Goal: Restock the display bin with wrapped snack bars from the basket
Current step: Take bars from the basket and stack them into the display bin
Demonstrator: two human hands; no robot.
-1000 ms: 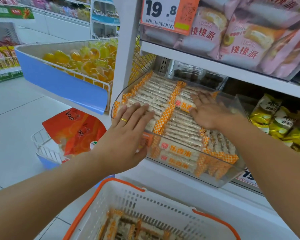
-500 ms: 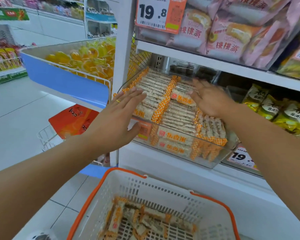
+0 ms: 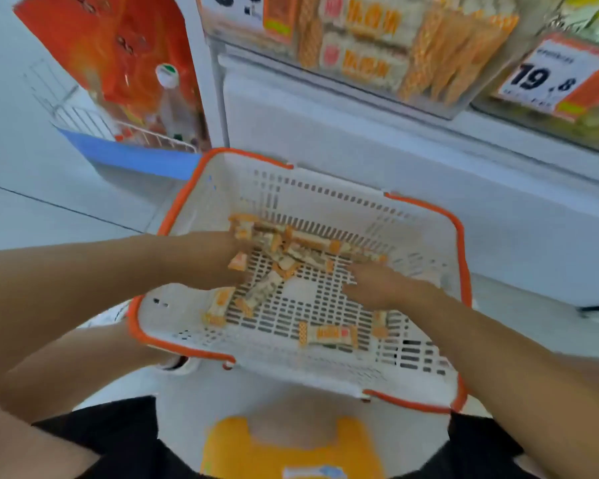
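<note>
Reaching down, both hands inside the basket (image 3: 429,216), white with an orange rim, set low before the shelf. Left hand (image 3: 218,261) among the pile of bars (image 3: 301,250) at the far part of the floor; fingers hidden under the wrappers and smeared by blur, so cannot tell whether gripping or only touching. Right hand (image 3: 388,285) lying flat, palm down, fingers straight and a little spread, tips touching the edge of the same pile, nothing held. Loose bars also apart from the pile: one (image 3: 327,335) near the front wall, one (image 3: 218,304) at the left side, another partly covered by the right wrist. Bin (image 3: 457,110) above, clear plastic, cut off by the top edge; only its front visible, with stacked bars behind it, print too blurred to read. Price tag (image 3: 550,81) at right showing 19.8, a second tag at top cut off. Orange bag (image 3: 118,50) in a wire rack at left, also blurred.
</note>
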